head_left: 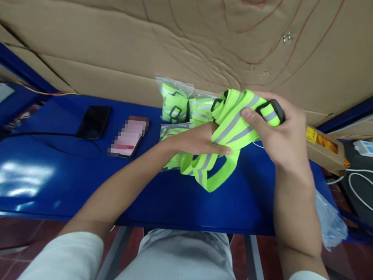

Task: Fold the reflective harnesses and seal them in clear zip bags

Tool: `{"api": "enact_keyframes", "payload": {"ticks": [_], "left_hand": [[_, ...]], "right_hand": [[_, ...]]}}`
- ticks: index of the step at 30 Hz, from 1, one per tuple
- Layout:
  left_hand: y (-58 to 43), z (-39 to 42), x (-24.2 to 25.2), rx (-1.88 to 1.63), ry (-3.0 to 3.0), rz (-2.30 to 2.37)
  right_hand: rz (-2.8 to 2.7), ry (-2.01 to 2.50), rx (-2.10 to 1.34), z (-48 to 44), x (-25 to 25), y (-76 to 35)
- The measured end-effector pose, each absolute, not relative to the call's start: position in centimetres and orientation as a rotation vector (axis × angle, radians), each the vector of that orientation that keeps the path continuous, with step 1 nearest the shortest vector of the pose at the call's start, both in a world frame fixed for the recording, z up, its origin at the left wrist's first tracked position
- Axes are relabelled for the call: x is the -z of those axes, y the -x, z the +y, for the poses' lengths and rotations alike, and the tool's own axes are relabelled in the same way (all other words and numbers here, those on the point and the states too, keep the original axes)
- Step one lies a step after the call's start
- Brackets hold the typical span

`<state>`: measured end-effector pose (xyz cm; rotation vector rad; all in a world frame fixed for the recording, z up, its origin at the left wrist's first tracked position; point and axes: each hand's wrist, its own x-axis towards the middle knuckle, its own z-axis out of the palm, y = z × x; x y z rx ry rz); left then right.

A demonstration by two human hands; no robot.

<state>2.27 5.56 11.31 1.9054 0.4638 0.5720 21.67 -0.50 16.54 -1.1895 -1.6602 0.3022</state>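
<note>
A neon-yellow reflective strap [232, 122] with grey stripes and black buckles is bunched between my two hands above the blue table. My right hand [282, 127] grips its folded upper part, the thumb lying across the front beside a black buckle. My left hand [203, 139] is closed around the lower part, its fingers partly hidden behind the strap. A loose loop of the same strap hangs below my left hand. Just behind and left of it lie clear plastic bags [174, 101] holding similar folded yellow straps; my left arm covers part of them.
On the blue table [174, 200] to the left lie a dark phone [93, 121] and a second phone [129, 136] with a lit screen. A black cable crosses the far left. At right are a cardboard box [327, 151], a plastic bag [330, 222] and white cables. Cardboard [101, 30] forms the back wall.
</note>
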Motion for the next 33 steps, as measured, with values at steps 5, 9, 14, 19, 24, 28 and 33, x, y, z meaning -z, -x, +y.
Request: {"api": "enact_keyframes", "payload": {"ticks": [5, 9, 14, 19, 24, 28, 33], "left_hand": [[-2.0, 5.6, -11.8, -0.542, -1.919, 0.400], [-2.4, 4.8, -12.0, -0.466, -1.790, 0.382], [-2.0, 4.7, -12.6, -0.603, -1.901, 0.428], [-1.6, 5.7, -12.2, -0.545, -1.792, 0.481], [-1.7, 5.7, -12.1, -0.538, -1.743, 0.505], [-1.5, 5.2, -12.9, -0.648, -1.757, 0.499], [-1.4, 5.1, -13.3, -0.647, -1.706, 0.596]], "right_hand": [[-1.466, 1.207, -0.632, 1.6, -15.3, -22.7], [-1.433, 1.187, -0.820, 2.2, -15.4, -23.0], [-1.329, 1.174, -1.057, 2.3, -15.5, -22.6], [-1.353, 1.182, -1.028, 2.8, -14.8, -22.4], [-1.383, 1.184, -1.136, 3.0, -14.2, -22.2], [-1.408, 1.218, -0.907, 3.2, -13.7, -22.0], [-1.723, 1.168, -0.380, 1.7, -14.8, -21.8]]}}
